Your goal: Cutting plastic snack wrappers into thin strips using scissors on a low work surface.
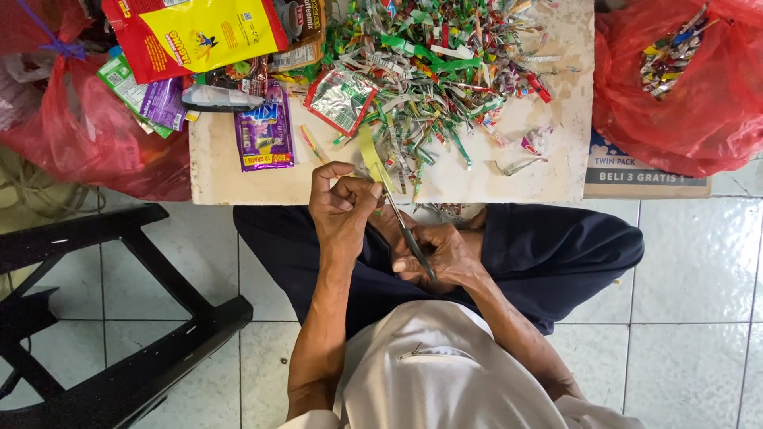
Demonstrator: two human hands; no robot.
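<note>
- Your left hand pinches a yellow-green wrapper strip.
- Your right hand grips scissors, blades on that strip.
- Cut strips heap the board.

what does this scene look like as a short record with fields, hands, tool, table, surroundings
left hand: left hand pinches a yellow wrapper strip
right hand: right hand grips scissors, blades at the strip
table: low white board with a pile of cut wrapper strips and flat snack wrappers
surroundings: red plastic bags on both sides, black stool frame on the tiled floor
</note>
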